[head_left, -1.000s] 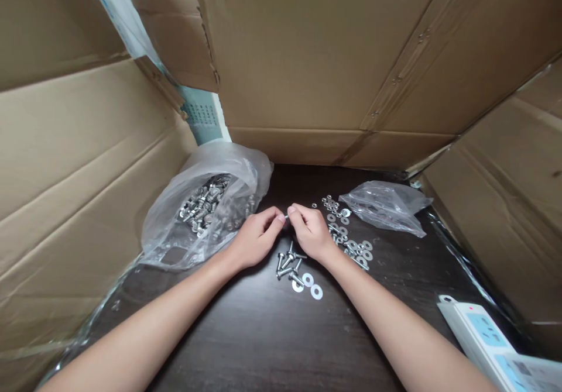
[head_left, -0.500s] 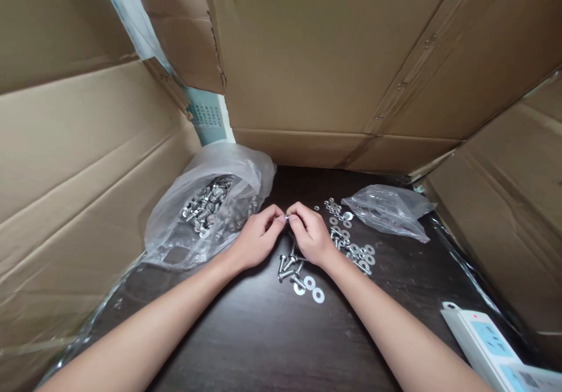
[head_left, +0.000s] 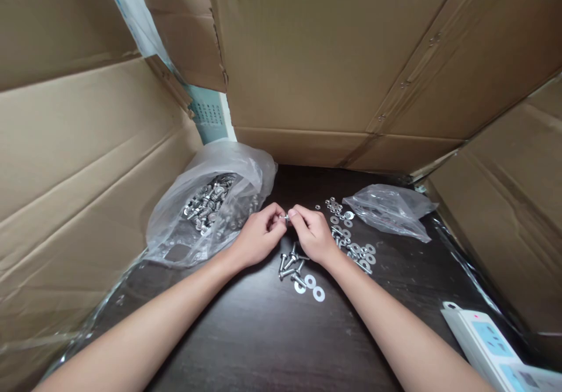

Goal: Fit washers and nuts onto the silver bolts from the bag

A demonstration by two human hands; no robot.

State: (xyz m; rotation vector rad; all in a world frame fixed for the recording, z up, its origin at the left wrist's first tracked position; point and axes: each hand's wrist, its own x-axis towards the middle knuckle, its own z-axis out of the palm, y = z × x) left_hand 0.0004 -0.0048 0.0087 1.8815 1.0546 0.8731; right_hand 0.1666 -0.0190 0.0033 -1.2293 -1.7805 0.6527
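Note:
Above the middle of the dark table, my left hand [head_left: 262,237] and my right hand [head_left: 312,235] meet with fingers pinched on one small metal bolt [head_left: 286,218]. The bolt lies roughly level between the fingertips, and something disc-like sits on it near the right thumb. Fingers cover most of it, so I cannot make out its ends. Just below the hands is a loose pile of bolts [head_left: 291,261]. Several flat washers [head_left: 318,294] lie at the pile's near side. Right of my right hand are scattered nuts [head_left: 334,206] and more bolts mixed with washers [head_left: 370,260].
A clear plastic bag [head_left: 162,234] full of bolts leans open at the left. Another clear bag [head_left: 390,205] lies crumpled at the back right. A white power strip [head_left: 478,339] occupies the near right corner. Cardboard walls [head_left: 333,52] surround the dark table [head_left: 246,333].
The fingertips have drawn slightly apart, the right hand shifting a little rightward, so more of the bolt shows between them. The piles and bags stay as they were.

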